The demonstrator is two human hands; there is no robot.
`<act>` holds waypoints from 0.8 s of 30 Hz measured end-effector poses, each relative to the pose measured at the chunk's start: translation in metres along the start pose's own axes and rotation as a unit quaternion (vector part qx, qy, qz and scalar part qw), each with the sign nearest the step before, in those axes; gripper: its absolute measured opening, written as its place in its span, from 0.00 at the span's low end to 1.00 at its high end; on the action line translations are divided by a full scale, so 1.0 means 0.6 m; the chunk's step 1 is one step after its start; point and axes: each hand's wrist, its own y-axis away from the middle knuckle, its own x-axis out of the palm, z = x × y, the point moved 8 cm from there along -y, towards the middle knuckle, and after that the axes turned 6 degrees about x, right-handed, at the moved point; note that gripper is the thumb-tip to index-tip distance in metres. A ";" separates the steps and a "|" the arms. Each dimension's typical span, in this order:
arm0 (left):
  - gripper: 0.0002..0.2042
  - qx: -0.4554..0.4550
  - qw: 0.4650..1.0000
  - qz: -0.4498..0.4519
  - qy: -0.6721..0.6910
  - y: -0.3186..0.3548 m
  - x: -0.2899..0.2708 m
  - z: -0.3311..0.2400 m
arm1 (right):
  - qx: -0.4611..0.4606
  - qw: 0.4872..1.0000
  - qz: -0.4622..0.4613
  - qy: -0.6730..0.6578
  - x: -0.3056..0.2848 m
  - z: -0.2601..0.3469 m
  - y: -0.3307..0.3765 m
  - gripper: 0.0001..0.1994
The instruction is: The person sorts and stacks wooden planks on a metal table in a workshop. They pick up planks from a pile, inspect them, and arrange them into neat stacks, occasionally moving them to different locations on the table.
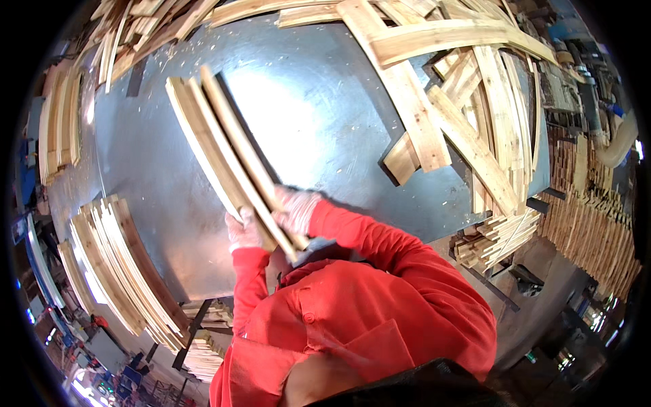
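**Curved slats gripped over the steel table**

Near ends of the curved wooden slats (227, 146) vanish behind the left hand (244, 230) and right hand (295, 209), both gloved and closed around them. Grey metal table (319, 108) below; loose planks (447, 102) far right, stacked slats (115, 264) left.

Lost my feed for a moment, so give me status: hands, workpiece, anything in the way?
Left hand and right hand both grip curved wooden slats held above metal table. Loose slat pile lies right, stacked slats left.
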 end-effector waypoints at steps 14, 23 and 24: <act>0.40 0.015 0.951 -0.022 -0.308 0.029 -0.011 -0.068 | 0.161 0.797 -0.169 0.557 -0.686 -0.191 -0.091 0.54; 0.47 -0.031 0.952 -0.002 -0.306 0.039 -0.008 -0.087 | 0.279 0.957 0.080 -0.006 -0.338 -0.134 -0.145 0.20; 0.48 -0.024 0.949 -0.001 -0.313 0.043 -0.007 -0.090 | 0.249 0.959 0.038 -0.130 -0.274 -0.089 -0.157 0.20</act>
